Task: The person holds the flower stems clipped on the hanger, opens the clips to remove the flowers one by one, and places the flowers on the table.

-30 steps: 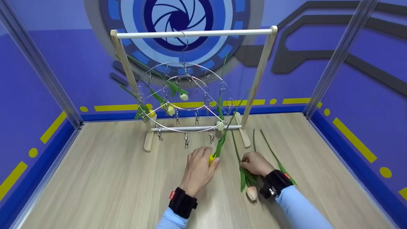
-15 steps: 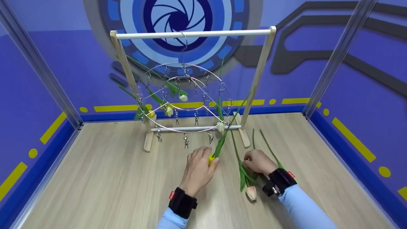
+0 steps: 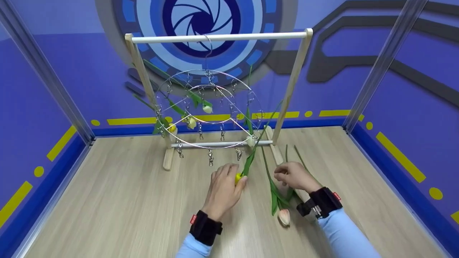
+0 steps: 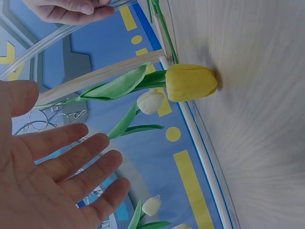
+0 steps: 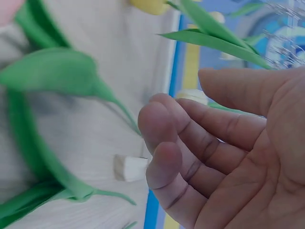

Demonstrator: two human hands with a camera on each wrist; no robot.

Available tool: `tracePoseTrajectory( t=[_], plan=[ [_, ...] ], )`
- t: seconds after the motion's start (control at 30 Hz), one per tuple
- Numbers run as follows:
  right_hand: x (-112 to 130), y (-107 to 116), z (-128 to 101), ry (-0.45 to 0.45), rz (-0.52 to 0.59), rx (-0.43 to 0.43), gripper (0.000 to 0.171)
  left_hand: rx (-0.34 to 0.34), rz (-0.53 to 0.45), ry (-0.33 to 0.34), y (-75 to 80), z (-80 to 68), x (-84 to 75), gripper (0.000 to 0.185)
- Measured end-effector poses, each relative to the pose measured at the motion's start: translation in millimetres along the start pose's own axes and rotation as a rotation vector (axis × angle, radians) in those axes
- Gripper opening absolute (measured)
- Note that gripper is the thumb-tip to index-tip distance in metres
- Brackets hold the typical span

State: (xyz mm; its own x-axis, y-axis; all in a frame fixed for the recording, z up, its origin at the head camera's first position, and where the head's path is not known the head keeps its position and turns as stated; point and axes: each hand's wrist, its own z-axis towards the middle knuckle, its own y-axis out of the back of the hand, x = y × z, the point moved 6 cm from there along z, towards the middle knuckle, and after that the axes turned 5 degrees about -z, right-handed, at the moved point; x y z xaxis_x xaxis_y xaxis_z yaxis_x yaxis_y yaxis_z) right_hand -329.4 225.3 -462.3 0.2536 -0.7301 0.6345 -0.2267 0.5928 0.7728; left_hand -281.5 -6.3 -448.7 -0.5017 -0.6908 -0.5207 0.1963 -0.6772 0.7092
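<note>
My left hand [image 3: 224, 190] is held with fingers spread beside a yellow tulip [image 4: 191, 83], which hangs head down from the right side of the round wire clip hanger [image 3: 200, 147]. No object lies in its palm in the left wrist view. Over the tulips lying at the right, my right hand [image 3: 294, 176] has loosely bent fingers and holds nothing. Under it a pink tulip [image 3: 284, 218] rests on the table, its stem pointing to the rack. Green leaves [image 5: 52, 71] of lying tulips fill the left of the right wrist view.
The hanger hangs by its hook from a wooden rack [image 3: 222, 37]. More tulips hang at its edge: a yellow one [image 3: 172, 127] at left and white ones, including one [image 3: 251, 141] at right. Several bare clips [image 3: 211, 157] dangle in front. Blue panels [image 3: 405, 125] enclose the table [image 3: 118, 200].
My right hand has risen off the lying tulips and shifted slightly right and toward the rack. My left hand stays by the yellow tulip.
</note>
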Motion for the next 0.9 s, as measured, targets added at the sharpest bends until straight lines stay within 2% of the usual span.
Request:
tracePoseTrajectory(
  t=[0.3, 0.67, 0.9],
  plan=[
    [8, 11, -1, -0.021, 0.113, -0.058, 0.026, -0.025, -0.027, -0.012, 6.5, 0.3, -0.6, 0.045],
    [20, 10, -6, 0.070, 0.241, -0.149, 0.030, -0.054, -0.130, -0.033, 16.4, 7.0, -3.9, 0.047],
    [28, 11, -3, 0.088, 0.311, -0.236, 0.027, -0.044, -0.298, 0.044, 21.8, 10.7, -4.2, 0.054]
  ],
)
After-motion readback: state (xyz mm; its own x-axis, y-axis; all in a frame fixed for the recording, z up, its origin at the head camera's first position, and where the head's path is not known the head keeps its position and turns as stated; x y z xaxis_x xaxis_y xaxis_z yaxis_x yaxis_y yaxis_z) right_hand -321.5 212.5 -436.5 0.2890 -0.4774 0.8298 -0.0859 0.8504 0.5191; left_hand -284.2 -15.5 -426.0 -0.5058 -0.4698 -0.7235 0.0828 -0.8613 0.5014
